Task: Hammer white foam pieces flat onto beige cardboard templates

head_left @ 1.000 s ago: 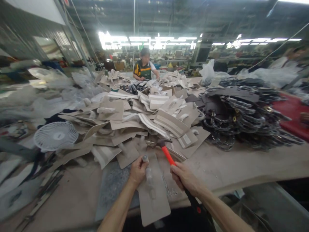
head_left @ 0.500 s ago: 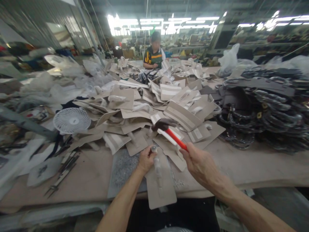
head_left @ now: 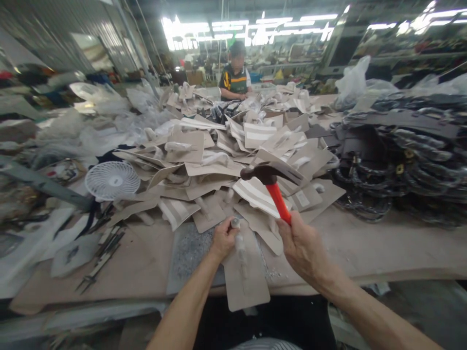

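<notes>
My right hand (head_left: 303, 245) is closed round the red handle of a claw hammer (head_left: 278, 200), whose dark head is raised above the pile. My left hand (head_left: 223, 241) pinches a short metal punch (head_left: 235, 223) with a round top; its lower end is hidden. Under that hand lies a beige panel (head_left: 254, 287) with a plastic-wrapped handle along it, its near end jutting past the table edge. Part of the panel rests on a scuffed grey metal plate (head_left: 189, 249).
Beige panels (head_left: 193, 146) are heaped across the table. Dark plastic-wrapped handle pieces (head_left: 394, 170) are stacked at right. A white fan (head_left: 112, 181), metal tools (head_left: 100, 262) and a grey post (head_left: 44, 182) stand at left. A co-worker (head_left: 234, 80) is across the table.
The hammer in my right hand has risen and its head is turned more sideways. My left hand keeps its pinch on the punch. The whole view has shifted slightly.
</notes>
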Demonstrator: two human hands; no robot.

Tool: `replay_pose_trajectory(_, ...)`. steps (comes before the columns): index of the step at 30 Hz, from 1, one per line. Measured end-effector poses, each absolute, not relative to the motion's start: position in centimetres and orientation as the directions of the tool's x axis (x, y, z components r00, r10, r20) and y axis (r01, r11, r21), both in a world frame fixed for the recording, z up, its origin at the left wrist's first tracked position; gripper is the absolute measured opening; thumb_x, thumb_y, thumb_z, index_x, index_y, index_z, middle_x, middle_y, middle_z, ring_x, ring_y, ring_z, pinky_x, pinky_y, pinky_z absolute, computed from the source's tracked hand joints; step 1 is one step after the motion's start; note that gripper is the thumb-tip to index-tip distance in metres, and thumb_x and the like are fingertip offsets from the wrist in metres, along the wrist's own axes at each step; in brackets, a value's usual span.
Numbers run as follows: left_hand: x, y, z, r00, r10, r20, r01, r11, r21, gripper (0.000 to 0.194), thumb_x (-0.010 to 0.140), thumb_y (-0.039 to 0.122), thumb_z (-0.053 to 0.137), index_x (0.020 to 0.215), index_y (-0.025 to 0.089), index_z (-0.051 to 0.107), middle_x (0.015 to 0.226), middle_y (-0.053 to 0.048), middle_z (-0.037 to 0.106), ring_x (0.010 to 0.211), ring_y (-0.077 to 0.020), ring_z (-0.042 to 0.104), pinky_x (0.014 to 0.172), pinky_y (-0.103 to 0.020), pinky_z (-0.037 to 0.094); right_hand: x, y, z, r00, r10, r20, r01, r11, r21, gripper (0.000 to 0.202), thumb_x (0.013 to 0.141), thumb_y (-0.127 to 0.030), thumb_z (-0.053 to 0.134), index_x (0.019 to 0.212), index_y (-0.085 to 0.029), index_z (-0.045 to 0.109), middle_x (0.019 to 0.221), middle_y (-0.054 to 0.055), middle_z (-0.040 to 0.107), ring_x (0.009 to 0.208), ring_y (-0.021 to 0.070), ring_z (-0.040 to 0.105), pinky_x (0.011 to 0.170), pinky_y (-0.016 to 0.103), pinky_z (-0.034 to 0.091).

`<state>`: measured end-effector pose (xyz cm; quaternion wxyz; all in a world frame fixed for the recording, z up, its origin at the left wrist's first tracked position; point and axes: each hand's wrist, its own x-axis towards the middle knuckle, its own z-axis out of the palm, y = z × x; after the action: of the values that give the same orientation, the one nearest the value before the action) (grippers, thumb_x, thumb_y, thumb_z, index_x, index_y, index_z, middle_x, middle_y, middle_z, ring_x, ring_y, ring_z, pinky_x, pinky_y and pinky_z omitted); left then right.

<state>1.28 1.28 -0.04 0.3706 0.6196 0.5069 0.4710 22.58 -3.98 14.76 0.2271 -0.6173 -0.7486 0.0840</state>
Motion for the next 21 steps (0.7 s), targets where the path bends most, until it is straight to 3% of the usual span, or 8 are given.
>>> replay_pose_trajectory(4,1.3,1.3,-0.4,0.017,0.977,0.211,0.303,-0.206,0.930,0.013,0.079,0.026,0.058,0.086,0.018,0.064,0.071,0.001,0.062,0.067,-0.0149,0.056,0.065,-0.025,0.043,22.9,-4.6,13.3,-0.335,0.942,-0.018,0.904,0.316,-0.287,0.021,0.097,-0.025,0.033,0.090,-0.019,0.051,0.064,0.004,0.060,0.049,0.0120,0.044,0.053,0.029,0.016)
replay_pose_trajectory(6,1.3,1.4,-0.4,0.015,0.977,0.215,0.304,-0.209,0.930,0.016,0.079,0.026,0.058,0.090,0.017,0.065,0.073,0.001,0.063,0.067,-0.0152,0.057,0.066,-0.025,0.044,23.5,-4.6,12.6,-0.328,0.940,-0.096,0.915,0.291,-0.281,0.022,0.098,-0.027,0.034,0.092,-0.018,0.053,0.067,0.004,0.062,0.052,0.0122,0.045,0.055,0.029,0.015)
replay_pose_trajectory(9,1.3,1.3,-0.3,0.036,0.975,0.221,0.279,-0.222,0.934,0.025,0.080,0.028,0.059,0.102,0.018,0.066,0.087,-0.002,0.070,0.079,-0.0175,0.063,0.075,-0.027,0.048,24.9,-4.8,11.5,-0.190,0.970,-0.150,0.897,0.110,-0.427,0.028,0.099,-0.037,0.033,0.090,-0.019,0.052,0.067,0.003,0.059,0.056,0.0127,0.046,0.056,0.027,0.022)
replay_pose_trajectory(12,1.2,1.2,-0.2,0.040,0.977,0.208,0.283,-0.211,0.936,0.024,0.081,0.027,0.060,0.102,0.018,0.066,0.092,-0.003,0.072,0.086,-0.0188,0.066,0.081,-0.028,0.050,26.8,-5.8,8.9,-0.119,0.955,-0.271,0.765,-0.086,-0.638,0.032,0.095,-0.044,0.035,0.079,-0.020,0.048,0.064,-0.001,0.051,0.057,0.0124,0.045,0.057,0.025,0.029)
replay_pose_trajectory(15,1.2,1.2,-0.2,0.039,0.978,0.205,0.280,-0.208,0.937,0.027,0.081,0.027,0.060,0.107,0.018,0.065,0.097,-0.005,0.073,0.090,-0.0193,0.068,0.084,-0.030,0.051,29.0,-7.6,5.2,-0.041,0.922,-0.386,0.626,-0.277,-0.729,0.033,0.092,-0.048,0.037,0.074,-0.022,0.044,0.058,-0.005,0.042,0.051,0.0113,0.040,0.051,0.025,0.030)
replay_pose_trajectory(18,1.2,1.1,-0.2,0.055,0.977,0.207,0.281,-0.214,0.936,0.030,0.082,0.029,0.061,0.110,0.018,0.064,0.101,-0.006,0.073,0.092,-0.0198,0.068,0.085,-0.030,0.052,31.4,-8.8,2.3,0.076,0.901,-0.427,0.605,-0.382,-0.698,0.032,0.093,-0.046,0.034,0.071,-0.023,0.042,0.055,-0.005,0.039,0.047,0.0116,0.039,0.049,0.025,0.030)
replay_pose_trajectory(21,1.2,1.0,-0.2,0.060,0.976,0.207,0.297,-0.216,0.930,0.033,0.083,0.031,0.061,0.113,0.017,0.064,0.103,-0.007,0.073,0.094,-0.0206,0.069,0.086,-0.030,0.053,32.7,-8.4,2.0,0.174,0.915,-0.363,0.784,-0.352,-0.512,0.033,0.095,-0.042,0.036,0.073,-0.021,0.047,0.059,0.001,0.050,0.054,0.0155,0.049,0.054,0.027,0.035)
